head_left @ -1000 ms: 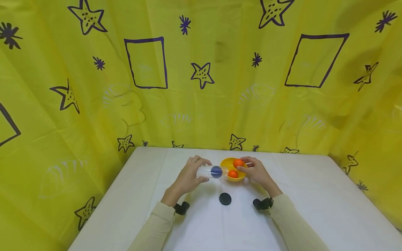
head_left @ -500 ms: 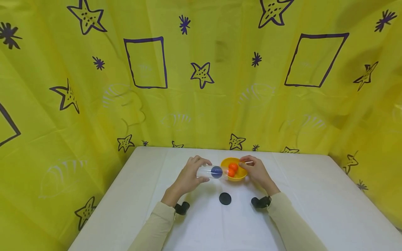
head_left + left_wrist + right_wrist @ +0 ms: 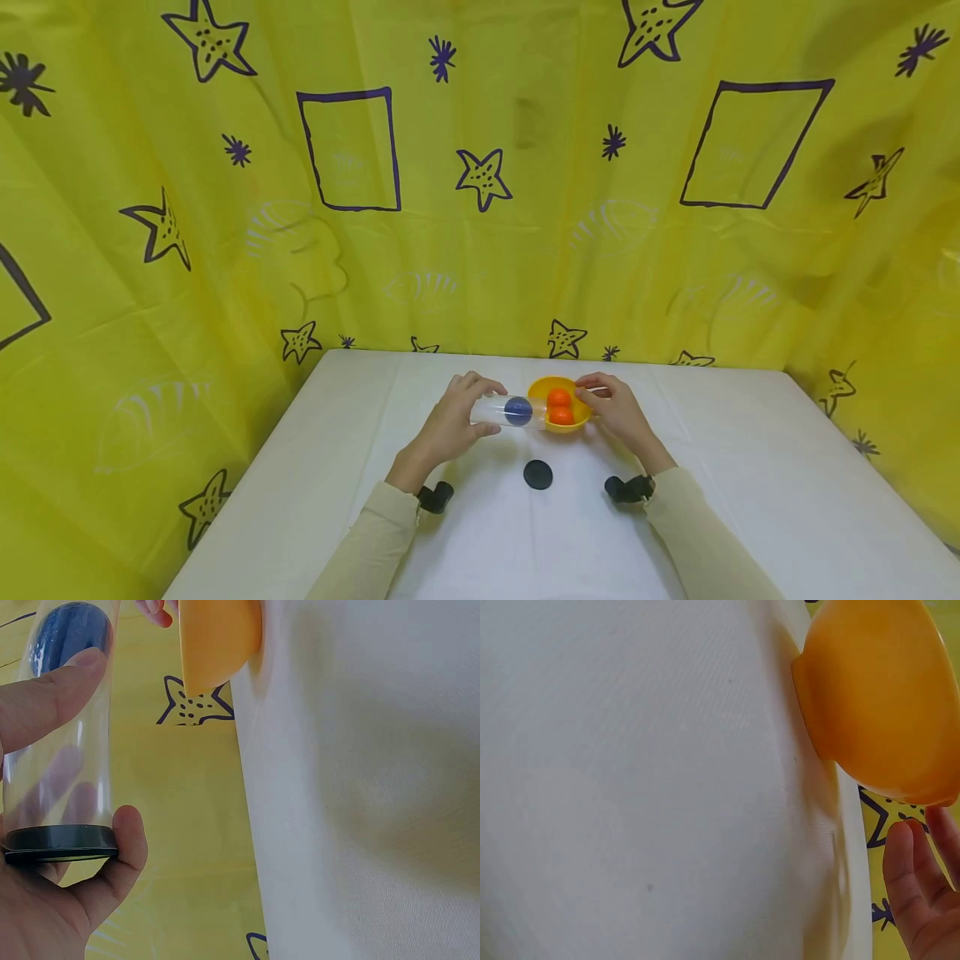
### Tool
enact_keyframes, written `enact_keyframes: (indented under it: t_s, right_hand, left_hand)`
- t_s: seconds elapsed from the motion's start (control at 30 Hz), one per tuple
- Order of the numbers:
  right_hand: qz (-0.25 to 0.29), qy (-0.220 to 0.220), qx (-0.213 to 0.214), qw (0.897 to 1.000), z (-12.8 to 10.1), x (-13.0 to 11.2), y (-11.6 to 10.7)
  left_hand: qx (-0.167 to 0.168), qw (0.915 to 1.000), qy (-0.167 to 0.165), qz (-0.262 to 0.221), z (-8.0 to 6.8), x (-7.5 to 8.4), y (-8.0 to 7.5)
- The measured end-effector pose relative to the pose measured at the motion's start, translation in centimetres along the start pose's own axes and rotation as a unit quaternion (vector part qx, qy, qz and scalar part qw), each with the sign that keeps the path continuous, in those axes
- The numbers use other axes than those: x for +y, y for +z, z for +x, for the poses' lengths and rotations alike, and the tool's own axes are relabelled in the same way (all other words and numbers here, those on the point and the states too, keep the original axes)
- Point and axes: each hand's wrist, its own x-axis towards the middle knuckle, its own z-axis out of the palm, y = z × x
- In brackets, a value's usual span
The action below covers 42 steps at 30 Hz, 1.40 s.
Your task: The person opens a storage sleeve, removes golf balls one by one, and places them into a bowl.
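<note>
My left hand (image 3: pixel 447 422) grips a clear plastic tube (image 3: pixel 491 409) lying sideways above the table. A dark blue ball (image 3: pixel 518 411) sits inside it. In the left wrist view, a black cap (image 3: pixel 60 840) covers the end near my palm. The tube's other end overlaps the left rim of a yellow bowl (image 3: pixel 542 387), which holds two orange balls, a back one (image 3: pixel 558 397) and a front one (image 3: pixel 561 416). My right hand (image 3: pixel 617 414) is at the bowl's right rim, a fingertip right by its edge in the right wrist view, its fingers (image 3: pixel 904 877) loosely bent.
A black round lid (image 3: pixel 537 475) lies flat on the white table (image 3: pixel 360 500) in front of the bowl. Behind and beside the table hangs a yellow curtain (image 3: pixel 420 242) with star drawings. Each wrist wears a black camera mount.
My right hand has let go of an orange ball into the bowl and drawn back to the rim. The two orange balls have shifted within the bowl. The left hand and tube have stayed still.
</note>
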Motion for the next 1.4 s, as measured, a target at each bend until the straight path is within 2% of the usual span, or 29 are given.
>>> enact_keyframes:
  t_s: [0.4, 0.63, 0.73, 1.0, 1.4]
  right_hand:
    - [-0.064, -0.022, 0.03, 0.997, -2.3, -0.5, -1.1]
    - [-0.058, -0.047, 0.034, 0.997, -4.1, -1.6, -0.6]
    - [-0.047, -0.066, 0.019, 0.997, -4.7, -2.3, -0.2]
    - [-0.033, -0.118, -0.061, 0.991, -5.7, -3.3, 0.9]
    - [0.023, -0.127, -0.102, 0.986, -6.7, -4.2, 2.2]
  left_hand:
    - [0.0, 1.0, -0.005, 0.003, 0.1, 0.3, 0.0]
    - [0.001, 1.0, -0.006, 0.004, 0.1, 0.2, -0.1]
    - [0.003, 1.0, -0.005, 0.004, 0.1, 0.1, -0.2]
    - [0.006, 1.0, -0.002, 0.006, -0.1, -0.1, -0.1]
    - [0.001, 1.0, 0.006, 0.007, 0.1, 0.4, -0.3]
